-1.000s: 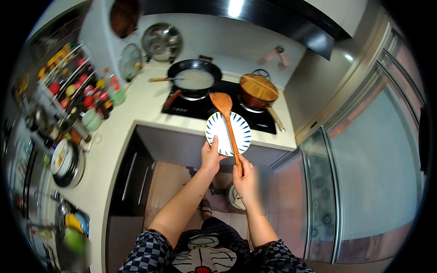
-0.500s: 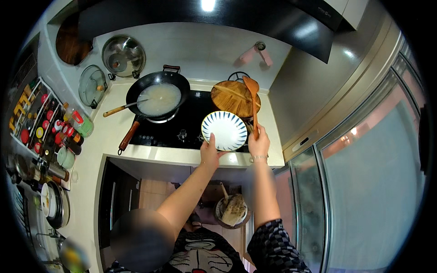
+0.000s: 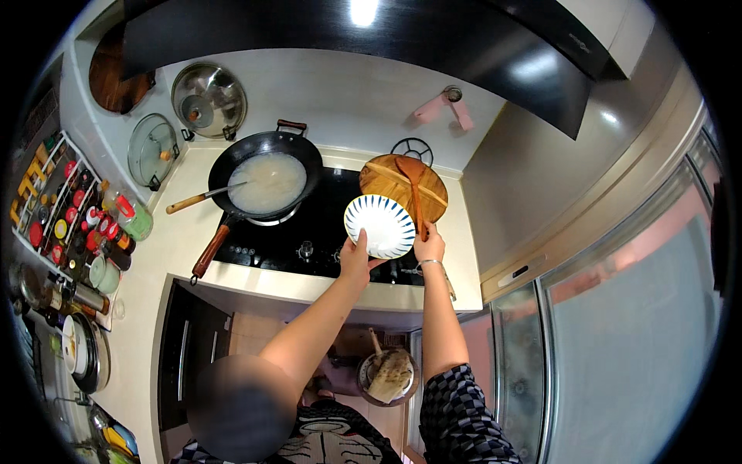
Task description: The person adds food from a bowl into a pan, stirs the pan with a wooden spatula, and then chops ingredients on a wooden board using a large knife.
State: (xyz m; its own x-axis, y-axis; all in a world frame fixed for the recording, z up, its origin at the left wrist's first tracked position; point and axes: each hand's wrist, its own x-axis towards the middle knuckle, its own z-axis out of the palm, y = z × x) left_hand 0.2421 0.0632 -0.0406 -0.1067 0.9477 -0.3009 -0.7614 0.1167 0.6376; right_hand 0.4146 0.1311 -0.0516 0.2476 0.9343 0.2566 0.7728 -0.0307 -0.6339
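Note:
My left hand (image 3: 357,263) grips the near left rim of a white plate (image 3: 379,224) with blue strokes round its edge, thumb on top. The plate is tilted over the stove's front right. In my right hand (image 3: 430,246) is the handle of a reddish wooden spoon (image 3: 411,172); its head points away from me, over a round wooden lid (image 3: 379,176). At the stove's left stands a black wok (image 3: 220,170) holding cloudy, whitish liquid (image 3: 270,179). A wooden-handled utensil (image 3: 189,203) rests in the wok, its working end sunk in the liquid.
Two glass lids (image 3: 209,97) lean against the back wall. Sauce bottles and jars (image 3: 116,232) crowd a rack at the left, with stacked bowls (image 3: 89,348) nearer me. A range hood (image 3: 348,85) hangs above. Below the counter sits a round container (image 3: 386,379).
The wooden spoon has shifted left and its head leans over the wooden lid, nearer the plate. The plate has hardly moved in my left hand. My view has shifted slightly.

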